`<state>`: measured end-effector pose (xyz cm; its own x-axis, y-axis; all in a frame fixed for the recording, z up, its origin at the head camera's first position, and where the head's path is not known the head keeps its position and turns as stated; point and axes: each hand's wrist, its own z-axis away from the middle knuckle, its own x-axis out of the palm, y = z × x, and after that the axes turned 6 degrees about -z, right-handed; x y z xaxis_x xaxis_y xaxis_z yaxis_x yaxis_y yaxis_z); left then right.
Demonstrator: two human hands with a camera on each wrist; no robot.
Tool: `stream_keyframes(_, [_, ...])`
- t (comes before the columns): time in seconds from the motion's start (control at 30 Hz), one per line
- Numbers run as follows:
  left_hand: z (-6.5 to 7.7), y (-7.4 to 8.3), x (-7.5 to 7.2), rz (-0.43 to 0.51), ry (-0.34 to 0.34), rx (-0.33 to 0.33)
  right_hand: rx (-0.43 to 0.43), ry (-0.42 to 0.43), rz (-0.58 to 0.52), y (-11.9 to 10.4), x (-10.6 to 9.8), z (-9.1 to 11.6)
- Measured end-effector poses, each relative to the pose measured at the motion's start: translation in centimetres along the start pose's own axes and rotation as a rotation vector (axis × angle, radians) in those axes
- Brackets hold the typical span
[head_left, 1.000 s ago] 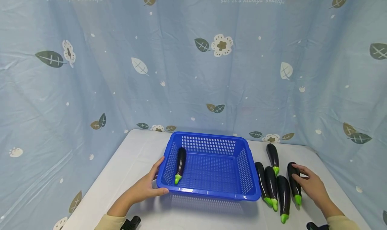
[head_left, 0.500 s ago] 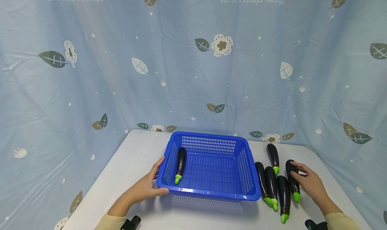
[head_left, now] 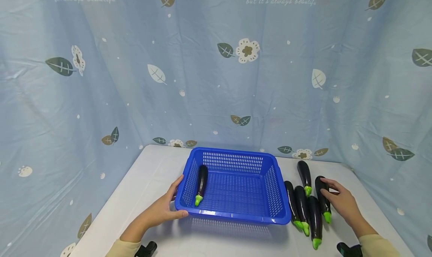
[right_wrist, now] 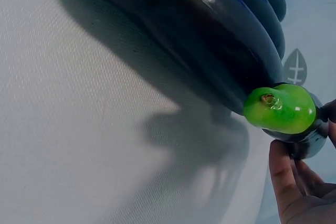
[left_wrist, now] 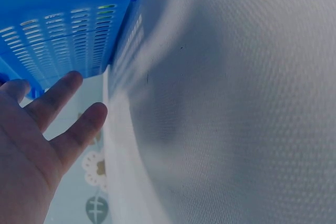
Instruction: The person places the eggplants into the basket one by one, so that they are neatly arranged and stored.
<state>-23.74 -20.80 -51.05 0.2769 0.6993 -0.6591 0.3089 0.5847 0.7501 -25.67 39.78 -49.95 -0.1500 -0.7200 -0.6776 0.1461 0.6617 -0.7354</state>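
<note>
My right hand (head_left: 342, 202) pinches a glossy black eggplant (head_left: 324, 204) by its upper part. The right wrist view shows its green stem end (right_wrist: 286, 111) facing the camera. To its left lie several more eggplants (head_left: 315, 219), side by side beside the basket, with one (head_left: 303, 172) farther back. My left hand (head_left: 165, 208) rests at the near left corner of the blue plastic basket (head_left: 233, 215), thumb along the front rim and fingers at the left side. In the left wrist view its fingers (left_wrist: 79, 135) are straight and spread. A single eggplant (head_left: 202, 180) lies inside along the left wall.
A white table (head_left: 158, 167) carries everything. Behind it hangs a blue curtain (head_left: 202, 80) printed with leaves and flowers. The basket's right wall stands close against the nearest eggplants.
My right hand has moved slightly left and away from me with the eggplant, bringing it closer to the others. The left hand and basket have stayed put.
</note>
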Motion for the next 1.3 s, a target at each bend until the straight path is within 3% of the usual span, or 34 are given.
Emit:
stream_keyframes(0.7, [-0.1, -0.1, 0.1, 0.005, 0.002, -0.014, -0.1, 0.041, 0.01, -0.8, 0.4, 0.1])
stream_keyframes(1.3, [-0.1, -0.4, 0.1, -0.002, 0.006, 0.001, -0.125, 0.042, -0.016, -1.7, 0.8, 0.0])
